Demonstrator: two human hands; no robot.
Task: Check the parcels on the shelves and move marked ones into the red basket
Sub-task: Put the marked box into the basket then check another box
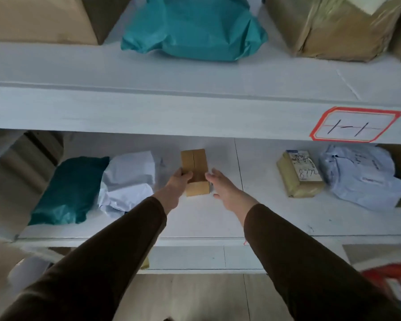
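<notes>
- The small cardboard box [195, 172] sits on the middle shelf [276, 214], long axis running away from the person, taped seam up; that face shows no marking, so the sides or underside would need turning into view to check it.
- The left hand [178, 181] has its fingers curled over the box's left top edge near the near end, gripping it; in my judgement this is the hold that would tip or lift the box for inspection.
- The right hand [220, 184] lies along the box's right side with fingers straight and slack, touching or just beside the cardboard; it grasps nothing, and seems placed to steady or receive the box.
- Both sleeves reach in under the upper shelf [195, 107], whose front lip carries a red-bordered label [354, 127] hand-written "1-1"; presumably a bay number.
- To the left of the box lie a white crumpled mailer [127, 181] and, further left, a dark teal mailer [72, 191], the two touching; to the right, well apart from the box, a tan taped parcel [299, 174] with a printed label and handwriting on top, and a pale blue mailer [361, 177] just beside it.
- The red basket [394, 281] shows only as a blurred red shape at the lower right, low and near the person's right side; a short carry for anything found marked.
- Above, a bright teal bag [192, 28] sits between two brown wrapped boxes.
</notes>
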